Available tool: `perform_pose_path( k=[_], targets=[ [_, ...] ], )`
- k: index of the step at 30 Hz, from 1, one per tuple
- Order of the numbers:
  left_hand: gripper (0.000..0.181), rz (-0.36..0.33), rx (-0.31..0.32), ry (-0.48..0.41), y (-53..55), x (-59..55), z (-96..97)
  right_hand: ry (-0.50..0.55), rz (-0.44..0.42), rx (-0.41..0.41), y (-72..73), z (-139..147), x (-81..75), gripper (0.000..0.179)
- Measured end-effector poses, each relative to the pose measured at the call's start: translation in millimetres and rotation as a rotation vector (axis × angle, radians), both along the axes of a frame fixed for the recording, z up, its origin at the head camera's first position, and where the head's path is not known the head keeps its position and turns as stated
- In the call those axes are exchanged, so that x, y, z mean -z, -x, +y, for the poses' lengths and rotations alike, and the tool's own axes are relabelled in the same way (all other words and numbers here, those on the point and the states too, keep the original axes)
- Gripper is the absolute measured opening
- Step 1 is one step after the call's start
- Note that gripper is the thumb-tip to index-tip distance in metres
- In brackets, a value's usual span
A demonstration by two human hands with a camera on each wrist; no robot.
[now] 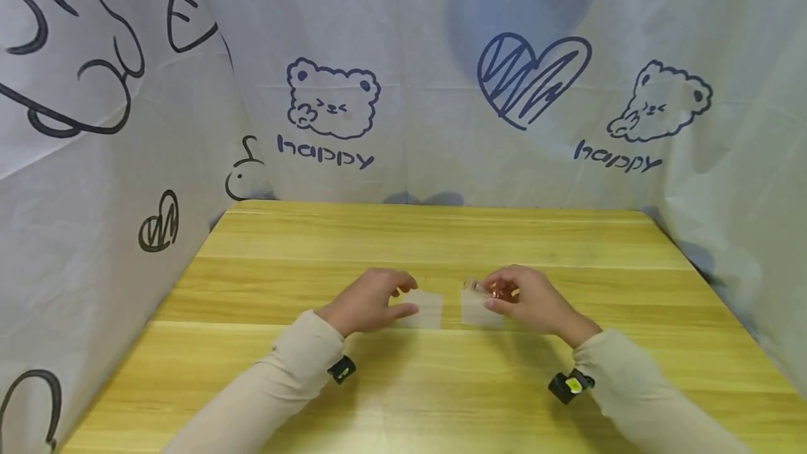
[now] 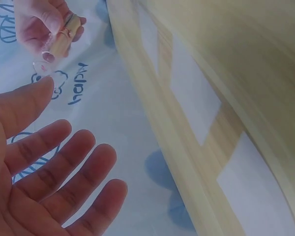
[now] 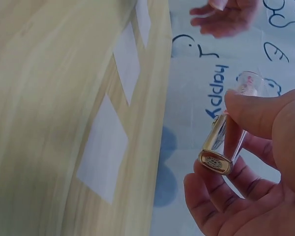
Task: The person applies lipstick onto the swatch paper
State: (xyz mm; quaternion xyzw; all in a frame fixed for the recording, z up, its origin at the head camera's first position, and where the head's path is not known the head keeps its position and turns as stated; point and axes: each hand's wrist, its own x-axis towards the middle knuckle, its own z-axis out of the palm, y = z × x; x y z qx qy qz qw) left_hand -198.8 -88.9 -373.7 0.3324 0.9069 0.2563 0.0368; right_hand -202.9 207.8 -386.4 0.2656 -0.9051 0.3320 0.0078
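My right hand (image 1: 532, 301) holds a small lipstick-like tube (image 3: 219, 142) between thumb and fingers. Its squared gold end bears an embossed pattern, and a clear part with pink marks points toward the left hand. The left hand (image 1: 377, 303) hovers on the other side with its fingers spread, holding nothing. Beneath the hands lie white paper pieces; the left one (image 1: 429, 310) and another (image 1: 476, 312) show in the head view. Both wrist views show three in a row, among them a near piece (image 3: 104, 150) in the right one.
A wood-grain table (image 1: 429, 391) spreads under both arms. White cloth (image 1: 416, 90) with printed bears and hearts hangs behind it and along both sides. Black wrist cameras sit on the left wrist (image 1: 342, 369) and right wrist (image 1: 570, 385).
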Motion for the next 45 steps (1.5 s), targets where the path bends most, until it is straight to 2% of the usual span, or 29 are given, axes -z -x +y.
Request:
perform_pose_path(
  k=[10,17,22,31,39,45],
  targets=[
    [0.037,0.028,0.043,0.019,2.4,-4.3,15.6,-0.018,0.019,-0.039,-6.9,-18,-4.5,0.020],
    [0.037,0.023,0.066,0.032,0.3,-0.4,19.9,-0.023,0.008,-0.081,-11.7,-27,-3.0,0.021],
    [0.037,0.032,0.083,0.040,-0.6,-2.4,23.7,-0.038,0.006,-0.077,-13.5,-32,-3.8,0.021],
    [0.038,0.029,0.085,0.077,-2.0,-0.2,26.1,-0.061,0.037,-0.106,-13.8,-43,-4.9,0.018],
    [0.035,0.038,0.111,0.050,-2.1,-0.1,27.6,-0.055,0.059,-0.135,-14.6,-48,-6.1,0.023],
    [0.027,0.049,0.107,0.042,-2.3,-0.3,28.7,-0.055,0.055,-0.131,-15.2,-50,-7.0,0.025]
  ],
)
